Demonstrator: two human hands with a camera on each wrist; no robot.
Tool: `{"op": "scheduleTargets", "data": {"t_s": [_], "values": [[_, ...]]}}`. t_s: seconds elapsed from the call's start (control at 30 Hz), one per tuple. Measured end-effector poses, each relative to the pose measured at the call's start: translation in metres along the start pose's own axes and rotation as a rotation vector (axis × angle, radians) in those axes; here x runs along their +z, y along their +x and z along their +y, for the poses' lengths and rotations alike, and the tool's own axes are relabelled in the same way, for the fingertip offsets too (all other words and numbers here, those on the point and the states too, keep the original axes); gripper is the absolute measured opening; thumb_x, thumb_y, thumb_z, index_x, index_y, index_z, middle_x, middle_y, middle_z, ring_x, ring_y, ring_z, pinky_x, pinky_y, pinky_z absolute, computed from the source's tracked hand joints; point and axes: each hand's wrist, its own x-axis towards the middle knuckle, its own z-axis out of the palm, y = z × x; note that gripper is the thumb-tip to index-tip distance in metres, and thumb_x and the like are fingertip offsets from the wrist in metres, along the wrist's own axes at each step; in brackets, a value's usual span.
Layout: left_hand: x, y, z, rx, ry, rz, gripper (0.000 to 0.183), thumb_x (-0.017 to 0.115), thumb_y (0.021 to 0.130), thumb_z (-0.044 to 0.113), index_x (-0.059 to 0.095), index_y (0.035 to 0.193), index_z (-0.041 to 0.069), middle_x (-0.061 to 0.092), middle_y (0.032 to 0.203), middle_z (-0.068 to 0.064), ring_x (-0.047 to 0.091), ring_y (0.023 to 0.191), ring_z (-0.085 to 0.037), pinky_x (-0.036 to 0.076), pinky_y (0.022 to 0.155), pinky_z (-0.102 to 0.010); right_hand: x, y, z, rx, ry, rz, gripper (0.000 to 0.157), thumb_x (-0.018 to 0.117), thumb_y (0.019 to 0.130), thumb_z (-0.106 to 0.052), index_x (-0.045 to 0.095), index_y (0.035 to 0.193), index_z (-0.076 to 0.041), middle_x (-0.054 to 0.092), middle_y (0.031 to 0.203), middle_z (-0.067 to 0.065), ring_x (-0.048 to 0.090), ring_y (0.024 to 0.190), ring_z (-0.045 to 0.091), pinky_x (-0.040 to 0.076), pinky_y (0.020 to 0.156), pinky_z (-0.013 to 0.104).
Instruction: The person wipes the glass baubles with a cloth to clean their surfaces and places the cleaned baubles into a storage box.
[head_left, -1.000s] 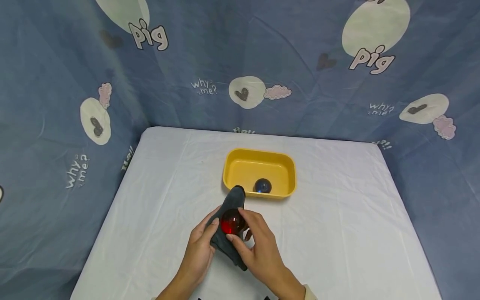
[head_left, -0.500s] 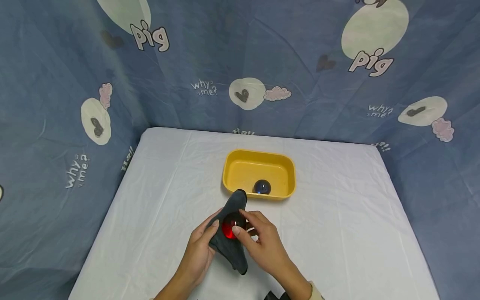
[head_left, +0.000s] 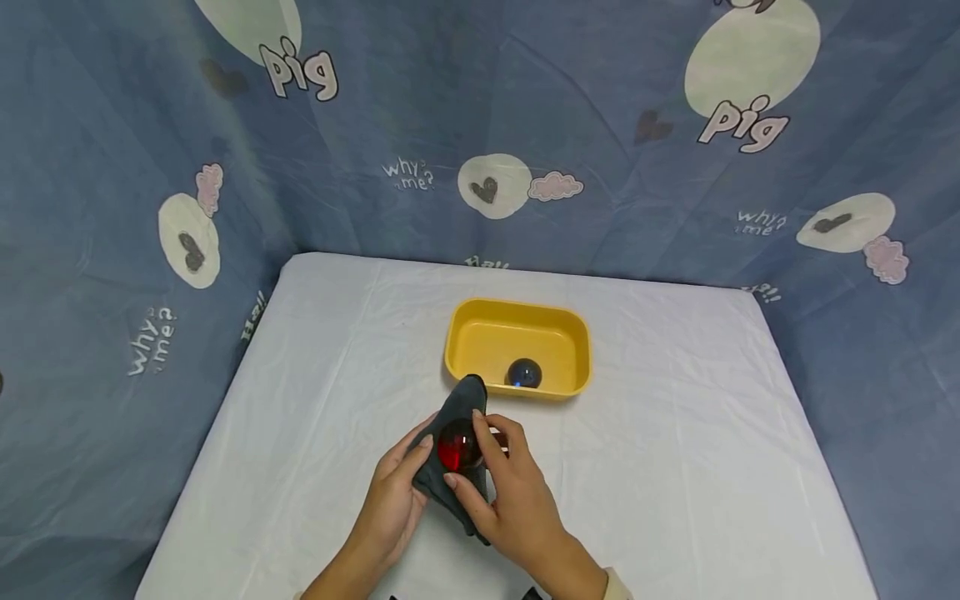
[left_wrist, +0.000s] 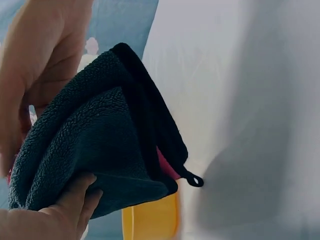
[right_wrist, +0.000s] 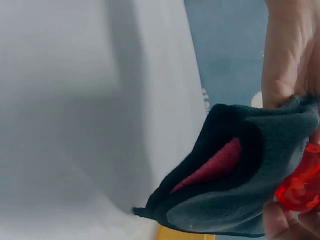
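My left hand (head_left: pixel 393 500) grips a folded dark grey-green cloth (head_left: pixel 465 400), its thumb on top and fingers beneath. A clear red ball (head_left: pixel 454 448) lies against the cloth, pinched between the thumb and fingers of my right hand (head_left: pixel 517 508). Pink lining (right_wrist: pixel 217 165) shows inside the fold in the right wrist view. From the black-edged cloth corner a small loop (left_wrist: pixel 195 180) sticks out in the left wrist view. The right wrist view has the red ball (right_wrist: pixel 300 185) at its right edge, fingertips touching its lower side. The ball's underside is hidden by the cloth.
Just beyond the cloth stands a yellow tray (head_left: pixel 581 346) with a dark blue clear ball (head_left: pixel 524 373) by its near wall. A white sheet (head_left: pixel 675 433) covers the table. Blue printed fabric (head_left: pixel 375 217) hangs behind and at both sides.
My right thumb has slid down from the ball's front to its lower edge, and the fingers have shifted over its top. Both hands, cloth and ball have moved slightly left. The tray stays put.
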Motion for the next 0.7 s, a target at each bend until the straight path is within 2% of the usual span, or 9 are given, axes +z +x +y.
{"op": "scheduleTargets", "data": {"t_s": [0.13,0.23,0.5,0.7], "values": [[-0.003,0.001,0.0,-0.008,0.001,0.01,0.057,0.044,0.115,0.027,0.029,0.16,-0.003,0.029,0.166,-0.017,0.033,0.151,-0.03,0.046,0.11,-0.031,0.0,-0.001,0.002,0.039,0.01,-0.078,0.08,0.081,0.095,-0.023,0.039,0.161,-0.004,0.043,0.149,0.012,0.064,0.111,0.017,0.059,0.09,0.03],[-0.003,0.0,-0.001,-0.008,0.004,-0.001,0.058,0.044,0.114,0.028,0.028,0.161,-0.004,0.028,0.166,-0.019,0.034,0.151,-0.032,0.045,0.111,-0.032,0.0,-0.001,0.004,0.049,0.041,-0.083,0.084,0.085,0.091,-0.016,0.039,0.16,-0.004,0.045,0.147,0.011,0.063,0.107,0.015,0.059,0.083,0.027],[-0.001,0.0,-0.002,-0.018,0.009,0.004,0.057,0.043,0.115,0.027,0.028,0.161,-0.004,0.029,0.166,-0.017,0.033,0.152,-0.032,0.043,0.112,-0.032,-0.004,0.0,0.01,0.049,0.178,-0.017,0.058,0.079,0.097,-0.023,0.052,0.147,-0.008,0.057,0.134,0.005,0.063,0.097,0.016,0.058,0.07,0.025],[0.002,-0.002,0.0,-0.021,0.049,0.001,0.056,0.044,0.114,0.028,0.033,0.16,-0.001,0.029,0.167,-0.014,0.032,0.152,-0.031,0.044,0.112,-0.034,-0.011,0.005,0.011,0.183,0.262,-0.065,0.04,0.07,0.103,-0.026,0.064,0.137,-0.005,0.065,0.11,-0.003,0.062,0.083,0.011,0.057,0.066,0.023]]}}
